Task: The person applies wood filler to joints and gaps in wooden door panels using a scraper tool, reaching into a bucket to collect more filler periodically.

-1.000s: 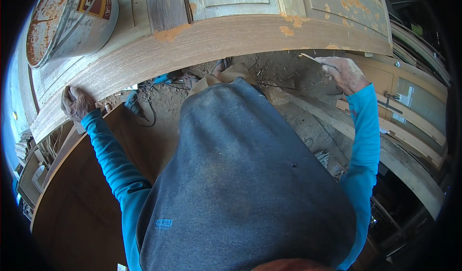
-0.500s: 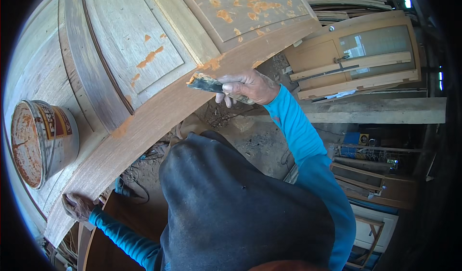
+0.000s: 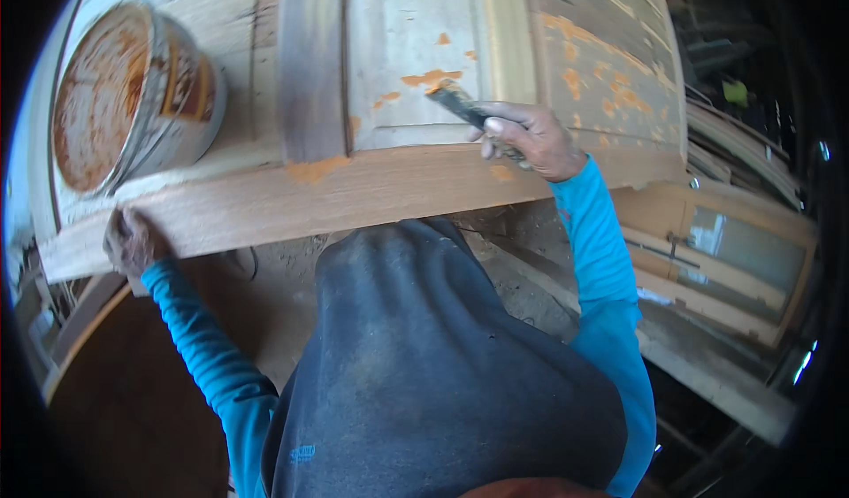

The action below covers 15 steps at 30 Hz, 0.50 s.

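A putty knife (image 3: 462,107) with a dark blade and orange filler on its tip is held in my right hand (image 3: 529,138). Its tip hovers over, or just touches, a pale panel of the wooden door (image 3: 239,199); which of the two I cannot tell. Orange filler patches (image 3: 432,77) mark that panel around the tip. At the door's near left edge my left hand (image 3: 133,240) is closed around the rim, its fingers partly hidden. Just beyond it a white bucket (image 3: 190,100), tilted in this view, holds orange filler (image 3: 102,100).
More filler spots (image 3: 619,95) dot the right-hand panel. To the right, on the floor side, another door (image 3: 752,246) with a glass pane leans by long timber boards (image 3: 707,365). A brown curved wooden piece (image 3: 133,392) stands at lower left.
The view has turned, so the door now lies more level across it. My right hand has carried the putty knife from the door's near edge over the pale panel. My left hand keeps to the rim.
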{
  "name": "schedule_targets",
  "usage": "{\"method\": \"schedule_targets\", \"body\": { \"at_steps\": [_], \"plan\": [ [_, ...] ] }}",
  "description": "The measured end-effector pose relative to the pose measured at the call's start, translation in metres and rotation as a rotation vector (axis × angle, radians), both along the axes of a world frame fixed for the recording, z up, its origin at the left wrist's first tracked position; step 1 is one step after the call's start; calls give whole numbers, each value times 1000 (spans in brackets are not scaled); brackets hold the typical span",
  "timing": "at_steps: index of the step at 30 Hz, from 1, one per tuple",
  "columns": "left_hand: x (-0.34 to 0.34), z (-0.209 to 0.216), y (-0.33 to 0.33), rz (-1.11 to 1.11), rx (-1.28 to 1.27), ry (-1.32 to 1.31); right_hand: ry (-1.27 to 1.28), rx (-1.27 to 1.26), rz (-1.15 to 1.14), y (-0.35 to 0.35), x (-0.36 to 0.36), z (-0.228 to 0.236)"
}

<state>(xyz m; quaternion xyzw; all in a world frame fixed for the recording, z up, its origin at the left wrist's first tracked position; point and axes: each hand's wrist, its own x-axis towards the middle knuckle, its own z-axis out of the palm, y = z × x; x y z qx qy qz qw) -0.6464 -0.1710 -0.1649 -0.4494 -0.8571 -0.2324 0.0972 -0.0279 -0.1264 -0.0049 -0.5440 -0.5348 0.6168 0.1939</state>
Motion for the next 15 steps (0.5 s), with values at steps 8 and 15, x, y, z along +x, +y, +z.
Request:
{"method": "schedule_targets", "body": {
  "at_steps": [8,15],
  "plan": [
    [-8,-17,-3,16,153,28,-166,164,278,77,-23,-29],
    [-5,-22,-2,92,171,-67,-255,391,579,124,-37,-45]
  ]
}}
